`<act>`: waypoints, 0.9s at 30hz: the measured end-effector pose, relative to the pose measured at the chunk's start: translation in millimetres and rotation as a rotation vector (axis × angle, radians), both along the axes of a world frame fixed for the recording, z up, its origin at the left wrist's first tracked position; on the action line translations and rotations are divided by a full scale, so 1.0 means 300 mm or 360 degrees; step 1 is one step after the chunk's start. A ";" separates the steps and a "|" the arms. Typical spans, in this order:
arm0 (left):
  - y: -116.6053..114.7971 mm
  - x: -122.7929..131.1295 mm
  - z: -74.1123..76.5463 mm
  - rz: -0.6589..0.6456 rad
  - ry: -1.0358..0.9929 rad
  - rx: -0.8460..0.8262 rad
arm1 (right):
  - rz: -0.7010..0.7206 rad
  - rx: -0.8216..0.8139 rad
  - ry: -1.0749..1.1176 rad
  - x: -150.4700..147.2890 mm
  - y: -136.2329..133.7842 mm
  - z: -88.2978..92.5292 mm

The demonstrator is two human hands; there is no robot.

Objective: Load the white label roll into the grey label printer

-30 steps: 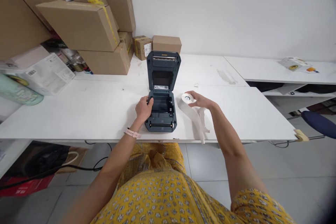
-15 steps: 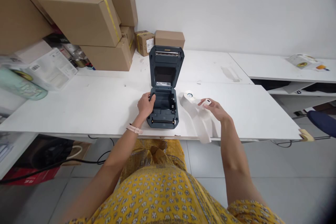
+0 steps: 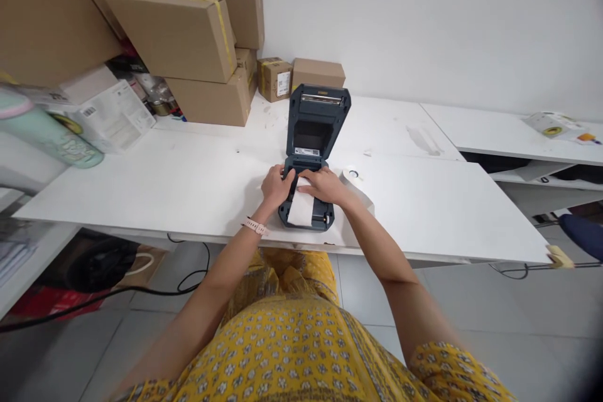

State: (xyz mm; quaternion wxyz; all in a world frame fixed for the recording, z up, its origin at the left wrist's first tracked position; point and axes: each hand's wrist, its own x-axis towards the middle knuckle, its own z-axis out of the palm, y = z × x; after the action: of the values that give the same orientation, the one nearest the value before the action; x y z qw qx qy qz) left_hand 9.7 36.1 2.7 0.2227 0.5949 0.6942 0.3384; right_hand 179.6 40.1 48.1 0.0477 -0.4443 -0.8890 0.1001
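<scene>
White wall [image 3: 424, 25] and a long white table [image 3: 198, 182] make the place; the clock is read around the base of one dark printer [image 3: 323, 208], which stands on this table with its lid [image 3: 313, 113] raised. At 9 o'clock, the left hand [image 3: 277, 185] grips the side wall of the printer: thumb laid over the rim, other fingers mostly hidden on the outer side. From 3 o'clock, the right hand [image 3: 323, 185] reaches over the inside, with bent thumb and forefinger at the white paper [image 3: 302, 208]. Whether they pinch this paper or only touch it, I am not able to tell, and the other fingers are hard to make out. The paper lies as a strip toward 6 o'clock, at the front of the printer; its upper end is partly covered by the right hand. At 2 o'clock, near the printer, one paper roll [image 3: 351, 176] rests on the table, and the right forearm hides part of its loose tail. One pink wristband [image 3: 255, 225] is on the left wrist. Farther outward, two small cardboard boxes [image 3: 318, 71] are at 11 and 12 o'clock. At 10 o'clock is a pile of at least six cardboard boxes [image 3: 169, 34], cut off by the view's edge. One green bottle [image 3: 51, 132], between 9 and 10, is also cut off.
</scene>
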 end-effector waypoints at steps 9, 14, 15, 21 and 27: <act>0.001 0.002 -0.003 -0.0014 -0.0036 -0.0006 | 0.0213 -0.0003 0.0098 0.034 -0.006 -0.068; 0.002 0.005 -0.004 -0.0011 -0.0022 0.0007 | 0.0203 0.0008 0.0365 0.047 -0.025 -0.071; 0.001 0.006 -0.003 -0.0013 -0.0019 0.0008 | 0.0220 0.0020 0.0362 0.050 -0.033 -0.070; -0.006 0.011 0.004 -0.0017 0.0016 -0.0023 | 0.0242 0.0073 0.0370 0.060 -0.077 -0.076; -0.003 0.017 0.011 -0.0015 0.0130 -0.0047 | 0.0241 0.0004 0.0413 0.064 -0.078 -0.082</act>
State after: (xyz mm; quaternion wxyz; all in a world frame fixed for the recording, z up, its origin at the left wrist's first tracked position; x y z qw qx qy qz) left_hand 14.8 35.2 5.9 0.2045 0.6081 0.7049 0.3025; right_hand 198.7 16.7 23.4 0.1550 -0.3591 -0.9065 0.1591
